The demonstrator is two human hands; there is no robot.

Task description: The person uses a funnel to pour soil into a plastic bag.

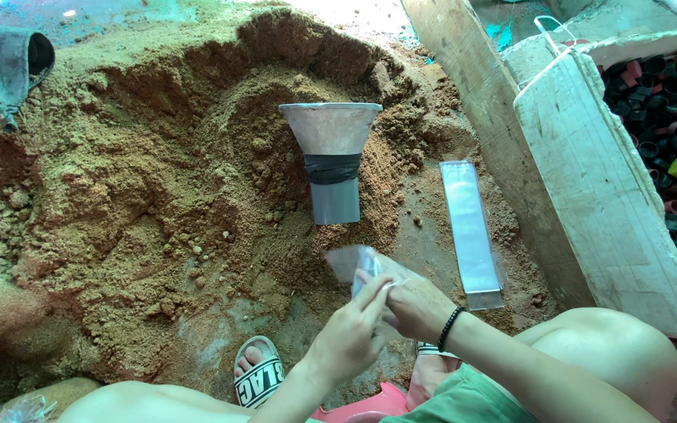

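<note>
Both hands, left hand (pixel 350 333) and right hand (pixel 417 305), are pinching a thin, limp, slippery plastic bag (pixel 358 266) by its mouth, fingers closed.

We see the soil heap (pixel 158 172) filling the left and middle of the ground, hollowed at its far side. In that hollow stands the funnel (pixel 331 153), wide mouth up, its spout down on the soil. To its right a flat plastic sleeve (pixel 472 235) lies lengthwise on the ground, and right of that a wooden plank (pixel 495 133) runs away from us beside the cardboard box (pixel 613 196) (caps (pixel 667 102) piled inside it). Nearest us, before the funnel, the left hand (pixel 350 337) and right hand (pixel 417 305) meet on a plastic bag (pixel 354 262), above a sandalled foot (pixel 258 372).
</note>
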